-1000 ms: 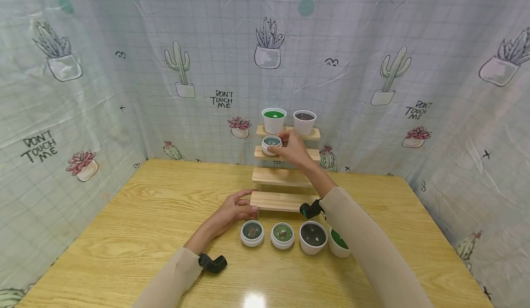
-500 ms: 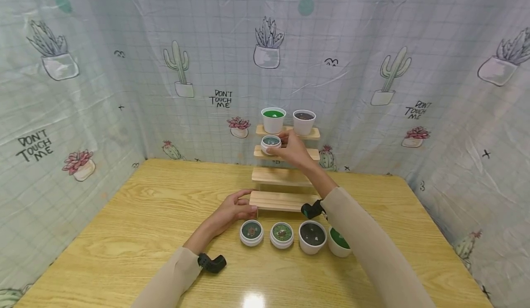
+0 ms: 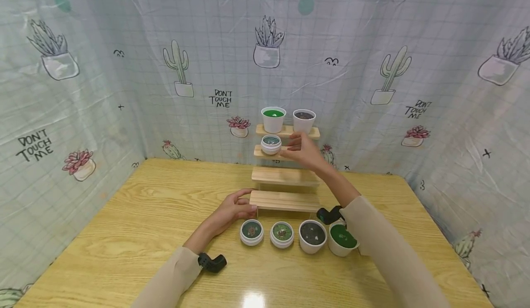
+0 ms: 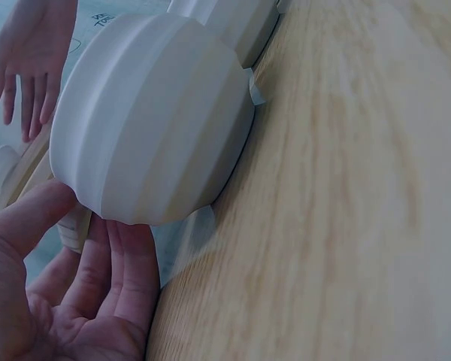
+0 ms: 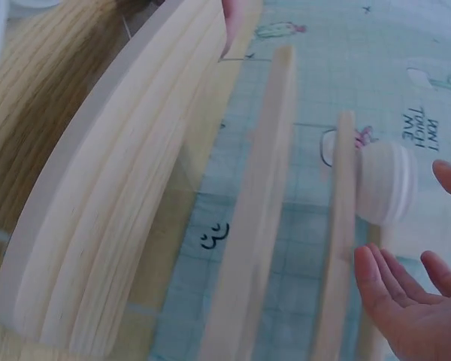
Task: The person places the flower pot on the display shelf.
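The teal-filled white pot (image 3: 271,147) is set on the left end of the second shelf (image 3: 268,157) from the top. Nothing is grasped by the right hand (image 3: 303,152), placed just beside it. The bottom shelf (image 3: 285,200) is gripped at its left end by the left hand (image 3: 233,208); if it is pulled, the pot could be toppled. Should the right hand be raised, the dark-filled pot (image 3: 303,122) above could be knocked.

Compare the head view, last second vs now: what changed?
The right hand let go of the small pot on the second shelf from the top and drew away to the right. The right sleeve now covers less of the green-filled pot in front. Unchanged: the small pot's spot, and the left hand holding the bottom shelf's left end.
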Available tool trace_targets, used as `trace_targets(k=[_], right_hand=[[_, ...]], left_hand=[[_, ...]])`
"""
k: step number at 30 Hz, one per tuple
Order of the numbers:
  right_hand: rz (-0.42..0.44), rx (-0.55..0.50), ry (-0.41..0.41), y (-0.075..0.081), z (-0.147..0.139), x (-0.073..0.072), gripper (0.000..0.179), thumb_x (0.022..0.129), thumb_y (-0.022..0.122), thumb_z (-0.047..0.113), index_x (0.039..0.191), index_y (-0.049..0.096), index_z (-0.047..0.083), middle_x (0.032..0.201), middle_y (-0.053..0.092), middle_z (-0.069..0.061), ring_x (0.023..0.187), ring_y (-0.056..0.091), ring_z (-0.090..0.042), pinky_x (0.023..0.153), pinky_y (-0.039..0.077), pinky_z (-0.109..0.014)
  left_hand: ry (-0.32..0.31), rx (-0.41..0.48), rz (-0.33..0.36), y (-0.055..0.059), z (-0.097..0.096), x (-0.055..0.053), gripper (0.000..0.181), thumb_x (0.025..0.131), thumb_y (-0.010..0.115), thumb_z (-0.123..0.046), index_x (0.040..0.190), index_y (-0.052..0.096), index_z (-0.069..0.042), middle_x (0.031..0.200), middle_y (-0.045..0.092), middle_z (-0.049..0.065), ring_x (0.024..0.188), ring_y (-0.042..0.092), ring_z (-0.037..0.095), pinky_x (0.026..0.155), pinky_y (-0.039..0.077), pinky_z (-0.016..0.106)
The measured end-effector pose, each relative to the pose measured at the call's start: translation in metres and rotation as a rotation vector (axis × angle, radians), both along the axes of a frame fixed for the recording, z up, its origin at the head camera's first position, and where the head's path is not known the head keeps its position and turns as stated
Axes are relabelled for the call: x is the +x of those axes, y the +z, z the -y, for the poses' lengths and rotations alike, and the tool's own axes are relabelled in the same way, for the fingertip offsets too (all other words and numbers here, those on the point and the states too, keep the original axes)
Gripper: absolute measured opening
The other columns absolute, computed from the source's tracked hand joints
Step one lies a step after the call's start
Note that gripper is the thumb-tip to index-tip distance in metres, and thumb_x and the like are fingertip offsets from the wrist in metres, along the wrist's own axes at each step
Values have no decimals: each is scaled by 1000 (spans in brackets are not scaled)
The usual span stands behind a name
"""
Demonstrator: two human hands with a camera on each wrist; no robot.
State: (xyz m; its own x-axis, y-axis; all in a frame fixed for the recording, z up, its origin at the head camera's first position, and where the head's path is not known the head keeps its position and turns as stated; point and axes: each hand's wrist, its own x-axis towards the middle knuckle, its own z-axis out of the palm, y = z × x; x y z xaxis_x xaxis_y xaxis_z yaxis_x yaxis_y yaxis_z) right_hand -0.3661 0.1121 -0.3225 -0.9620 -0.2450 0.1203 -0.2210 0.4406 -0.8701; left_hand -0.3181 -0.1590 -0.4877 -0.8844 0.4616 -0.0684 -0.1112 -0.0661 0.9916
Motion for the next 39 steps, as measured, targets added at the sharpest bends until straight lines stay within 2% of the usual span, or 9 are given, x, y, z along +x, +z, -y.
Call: trace_targets(k=[9,15,17,21,24,29,32,36,39], right_hand=[[-7,-21,37,13,-37,27,69,96,73,25,149,35,4,147,50,-21,137,52,-39,113,46,-58],[-39,-10,61,13,-65,50,68,98,71,24,150,32,2,149,50,-21,138,53,-38,112,46,-56],[-54,-2,63,13,-73,57,67,99,70,22,150,32,1,148,50,-22,138,53,-38,111,48,-53],[-69,3,60,12,-91,70,63,100,69,22,148,33,1,147,52,-21,137,53,-39,102,53,-32],[-78,-2,68,6,-105,81,61,101,68,22,148,34,1,147,52,-22,135,55,-37,95,52,-19],[-121,-5,100,-8,-130,99,52,102,66,15,145,40,-1,143,55,-25,124,63,-14,92,55,-18],[-132,-7,119,-19,-144,107,49,102,65,13,143,42,-1,138,60,-14,119,64,-3,92,56,-19],[-129,-6,129,-34,-162,115,45,102,65,12,141,45,2,132,63,6,119,64,0,91,57,-20],[-123,-7,139,-45,-172,120,43,102,65,11,141,47,4,131,63,9,119,64,-1,90,57,-20]], left_hand=[[-11,4,-14,1,2,0,78,96,71,-8,161,27,-4,109,71,10,91,73,16,86,62,33],[-14,-7,-21,4,4,1,78,97,70,-9,161,26,-4,110,71,10,91,72,16,86,62,32],[-16,-6,-22,5,4,2,78,97,70,-9,161,26,-4,110,71,10,91,72,16,86,62,32],[-25,-3,-27,6,3,3,78,97,70,-10,162,26,-4,112,71,11,92,72,16,87,62,32],[-24,-1,-29,4,2,2,79,97,70,-10,162,25,-4,112,71,12,92,72,16,87,62,33],[-17,-2,-19,2,2,1,78,97,70,-10,161,26,-4,113,71,14,92,72,17,87,62,33],[-13,-6,-19,1,2,2,78,97,71,-10,161,27,-5,116,70,18,92,73,17,87,62,34],[-10,-10,-19,1,1,3,79,96,72,-10,161,28,-5,116,69,20,91,73,17,87,62,33],[-6,-9,-13,1,1,3,80,95,73,-9,161,28,-5,115,70,18,91,73,17,86,62,33]])
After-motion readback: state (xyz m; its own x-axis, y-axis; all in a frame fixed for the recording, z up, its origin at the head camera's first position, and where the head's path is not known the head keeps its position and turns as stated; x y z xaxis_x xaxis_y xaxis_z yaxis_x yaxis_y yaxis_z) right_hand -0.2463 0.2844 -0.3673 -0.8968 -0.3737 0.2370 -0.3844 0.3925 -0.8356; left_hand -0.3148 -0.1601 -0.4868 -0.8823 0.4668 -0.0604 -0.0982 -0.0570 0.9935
